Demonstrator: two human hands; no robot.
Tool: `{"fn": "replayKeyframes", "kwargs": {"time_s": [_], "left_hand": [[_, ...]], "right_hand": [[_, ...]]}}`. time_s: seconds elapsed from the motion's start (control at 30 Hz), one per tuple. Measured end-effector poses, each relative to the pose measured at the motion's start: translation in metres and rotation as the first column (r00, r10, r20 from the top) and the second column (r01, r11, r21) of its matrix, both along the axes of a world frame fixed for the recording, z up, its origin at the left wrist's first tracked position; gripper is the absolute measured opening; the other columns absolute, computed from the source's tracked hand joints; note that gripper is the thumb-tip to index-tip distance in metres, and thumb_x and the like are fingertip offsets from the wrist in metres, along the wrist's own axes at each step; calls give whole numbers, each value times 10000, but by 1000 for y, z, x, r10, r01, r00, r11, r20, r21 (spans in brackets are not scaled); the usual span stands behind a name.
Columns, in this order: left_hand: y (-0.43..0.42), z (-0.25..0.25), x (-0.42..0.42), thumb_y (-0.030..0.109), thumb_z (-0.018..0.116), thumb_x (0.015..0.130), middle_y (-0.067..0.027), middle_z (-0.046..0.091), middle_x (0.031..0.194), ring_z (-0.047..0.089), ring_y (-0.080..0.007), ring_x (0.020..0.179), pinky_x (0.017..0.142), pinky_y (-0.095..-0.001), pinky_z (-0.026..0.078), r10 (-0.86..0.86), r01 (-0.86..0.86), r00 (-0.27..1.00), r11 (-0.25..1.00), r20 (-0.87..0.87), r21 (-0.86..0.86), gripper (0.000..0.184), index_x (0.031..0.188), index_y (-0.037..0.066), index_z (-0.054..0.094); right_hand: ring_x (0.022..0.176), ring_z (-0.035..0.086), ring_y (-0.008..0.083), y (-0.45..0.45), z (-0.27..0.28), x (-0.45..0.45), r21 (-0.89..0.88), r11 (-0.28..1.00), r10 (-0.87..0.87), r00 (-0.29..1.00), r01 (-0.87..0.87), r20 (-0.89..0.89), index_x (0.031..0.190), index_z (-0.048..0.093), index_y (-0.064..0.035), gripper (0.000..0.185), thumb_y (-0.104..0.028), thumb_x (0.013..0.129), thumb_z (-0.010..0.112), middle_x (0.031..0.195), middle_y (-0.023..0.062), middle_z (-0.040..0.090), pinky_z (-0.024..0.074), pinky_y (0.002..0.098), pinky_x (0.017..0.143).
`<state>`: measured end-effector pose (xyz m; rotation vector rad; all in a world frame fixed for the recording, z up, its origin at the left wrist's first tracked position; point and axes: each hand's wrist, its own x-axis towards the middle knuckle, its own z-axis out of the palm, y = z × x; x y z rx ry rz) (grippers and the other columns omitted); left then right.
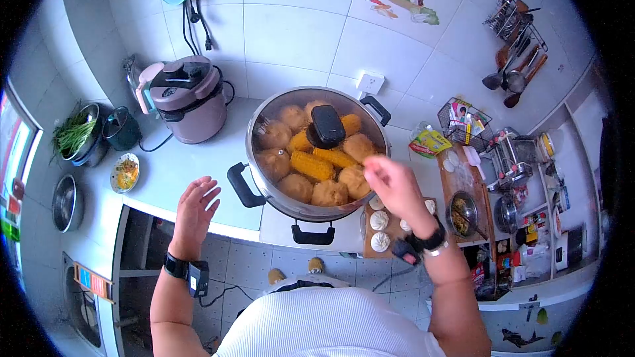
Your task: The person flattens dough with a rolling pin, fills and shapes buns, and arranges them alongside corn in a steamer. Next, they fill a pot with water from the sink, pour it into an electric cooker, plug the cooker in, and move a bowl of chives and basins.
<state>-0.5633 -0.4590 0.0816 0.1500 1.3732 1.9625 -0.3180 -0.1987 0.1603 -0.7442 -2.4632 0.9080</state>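
Observation:
A large steel pot (pixel 309 217) stands at the counter's front edge under a see-through lid (pixel 278 158) with a black knob (pixel 326 125). Beneath the lid lie corn cobs (pixel 312 165) and several round buns (pixel 329 192). My left hand (pixel 197 208) is raised left of the pot, open, with its fingers apart and nothing in it. Over the pot's right rim is my right hand (pixel 397 185), its fingers bent and bunched, slightly blurred; whether they pinch anything cannot be made out. Below it, white uncooked buns (pixel 380 242) sit on a wooden board (pixel 368 251), partly hidden by my wrist.
A pink pressure cooker (pixel 192 109) stands left on the counter, near a plate of food (pixel 125 173) and a bowl of greens (pixel 76 133). On the right are a bowl of filling (pixel 462 213), a cutting board (pixel 456 175) and a wire basket (pixel 466 122).

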Motion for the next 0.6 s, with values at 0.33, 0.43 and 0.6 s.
{"fn": "replayKeyframes", "kwargs": {"time_s": [0.33,0.43,0.6], "left_hand": [[-102,-35,32,176,512,885,-52,575,990,560,-147,906,756,-272,453,189,-202,971,976,149,80,162,1004,72,550],[-138,-41,55,162,495,891,-52,605,948,590,-155,862,719,-271,483,332,-353,925,930,184,97,151,988,63,556],[-185,-56,88,155,493,892,-69,608,944,597,-177,860,705,-273,494,495,-510,845,860,202,27,161,989,48,563]], "right_hand": [[803,596,383,41,4,-130,518,834,-78,888,-191,453,942,529,35,663,-574,692,604,832,240,608,474,439,701],[858,593,372,48,4,-143,531,798,-54,843,-286,535,1036,491,7,672,-533,663,632,898,231,609,467,416,752],[940,571,357,48,8,-149,377,888,7,829,-262,559,1099,482,-17,642,-420,622,634,995,226,592,449,400,801]]}}
